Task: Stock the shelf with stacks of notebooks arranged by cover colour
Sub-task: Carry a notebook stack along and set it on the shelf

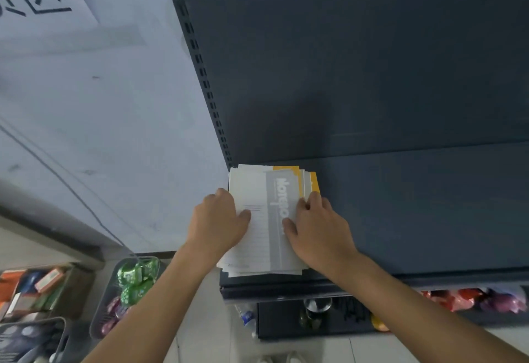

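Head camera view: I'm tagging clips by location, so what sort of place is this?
Likely a small shop: dark slotted display shelf, notebook stack on it, basket of wrapped goods below.

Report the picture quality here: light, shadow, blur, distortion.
Head view: dim, bluish light; a soft shadow lies on the back panel above the notebook stack; wide-angle distortion slants the slotted upright and wall; the baskets at lower left look blurred.

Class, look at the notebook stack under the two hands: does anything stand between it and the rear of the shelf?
Nothing visible does. The stack of notebooks lies at the left end of the shelf, with the left hand and right hand directly on it. Behind it, bare shelf runs to the back panel.
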### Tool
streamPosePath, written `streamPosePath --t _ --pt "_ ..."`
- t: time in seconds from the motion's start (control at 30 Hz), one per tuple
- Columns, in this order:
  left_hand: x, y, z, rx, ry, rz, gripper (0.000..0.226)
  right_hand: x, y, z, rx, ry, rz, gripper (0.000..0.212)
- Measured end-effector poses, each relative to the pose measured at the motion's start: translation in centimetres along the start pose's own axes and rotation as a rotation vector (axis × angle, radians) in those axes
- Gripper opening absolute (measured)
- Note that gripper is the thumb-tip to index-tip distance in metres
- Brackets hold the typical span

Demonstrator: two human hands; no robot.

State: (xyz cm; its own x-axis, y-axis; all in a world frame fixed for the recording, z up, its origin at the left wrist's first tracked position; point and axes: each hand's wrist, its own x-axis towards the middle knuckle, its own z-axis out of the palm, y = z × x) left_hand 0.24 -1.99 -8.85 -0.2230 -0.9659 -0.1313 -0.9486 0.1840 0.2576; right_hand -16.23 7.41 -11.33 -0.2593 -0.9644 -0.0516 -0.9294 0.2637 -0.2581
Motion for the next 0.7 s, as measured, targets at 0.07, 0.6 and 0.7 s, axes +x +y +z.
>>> streamPosePath --t 0.07,0.6,0.7 --pt "0.1 -0.7 -0.2 -0.047 -0.007 -0.012 0.034 -0.2 -0.6 0.4 -0.055 0.016 0.009 0.051" --pt "0.5 -2.3 -1.0 -0.286 -0.034 -0.023 0.018 -1.4 -1.3 0.9 0.050 0.077 0.052 0.051" --pt "0.4 -2.3 -0.8 -0.295 -0.030 -0.027 0.018 -1.5 -1.5 1.0 0.010 0.065 0.056 0.057"
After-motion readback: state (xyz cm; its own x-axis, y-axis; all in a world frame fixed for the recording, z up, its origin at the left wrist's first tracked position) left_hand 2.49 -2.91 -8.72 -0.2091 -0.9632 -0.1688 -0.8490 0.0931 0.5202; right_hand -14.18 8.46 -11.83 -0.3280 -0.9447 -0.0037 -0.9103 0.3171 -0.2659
